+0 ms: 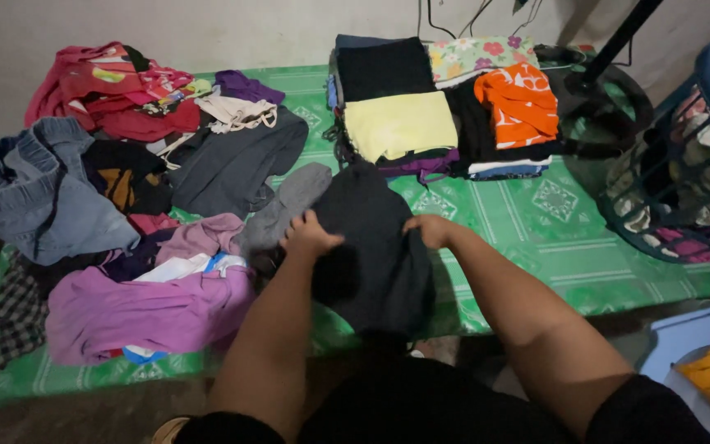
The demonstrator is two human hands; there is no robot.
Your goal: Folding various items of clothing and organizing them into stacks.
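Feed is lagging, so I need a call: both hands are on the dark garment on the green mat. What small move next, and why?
Probably fold the dark cloth garment in half. The left hand and right hand grip its sides, it lies fairly flat on the green patterned mat, and folded stacks wait just beyond.

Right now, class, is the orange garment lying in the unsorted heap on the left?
No, the orange garment lies on the folded stacks at the right, apart from the loose heap.

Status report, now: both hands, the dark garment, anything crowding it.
Left hand and right hand both flat on the dark garment, spread on the green mat. Grey cloth touching its left edge.
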